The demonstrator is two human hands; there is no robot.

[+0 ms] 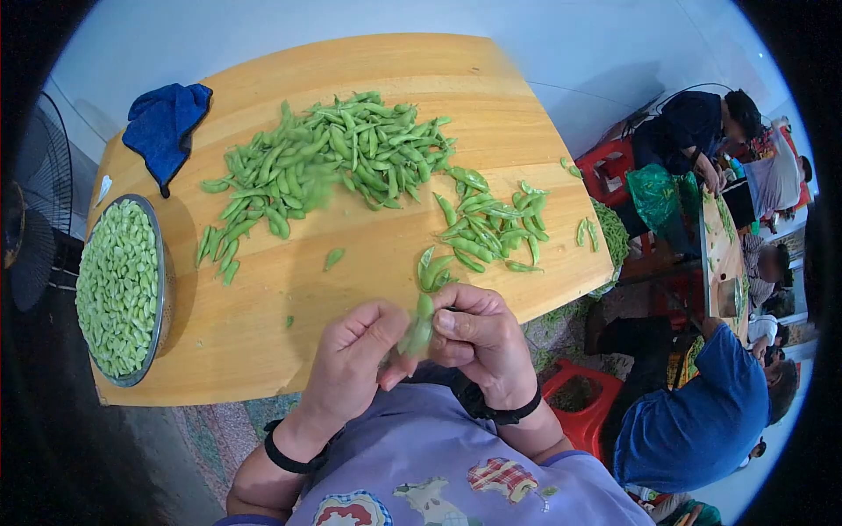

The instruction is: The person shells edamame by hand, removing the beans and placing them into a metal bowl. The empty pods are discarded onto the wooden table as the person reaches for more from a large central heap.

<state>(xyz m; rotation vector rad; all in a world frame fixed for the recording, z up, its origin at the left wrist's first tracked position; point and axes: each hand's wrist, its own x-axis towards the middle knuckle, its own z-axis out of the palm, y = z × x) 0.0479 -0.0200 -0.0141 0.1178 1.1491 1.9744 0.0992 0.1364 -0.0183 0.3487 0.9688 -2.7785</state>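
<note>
A green soybean pod (423,317), smeared a little by motion, is pinched between my two hands at the table's near edge. My left hand (351,364) is closed, with its thumb and fingers at the pod's left side. From the right, my right hand (482,337) grips the same pod between thumb and curled fingers. Just beyond my right hand lies a small heap of pods (491,223), some looking flattened. Farther back is a larger pile of full green pods (351,153). A metal bowl (160,294) of shelled green beans (123,289) stands at the table's left end.
On the wooden table (237,351) lie a blue cloth (167,127) and one stray pod (334,258). A fan (44,193) stands left of the table. To the right are a red stool (579,403), husks on the floor, and people seated at another table (724,254).
</note>
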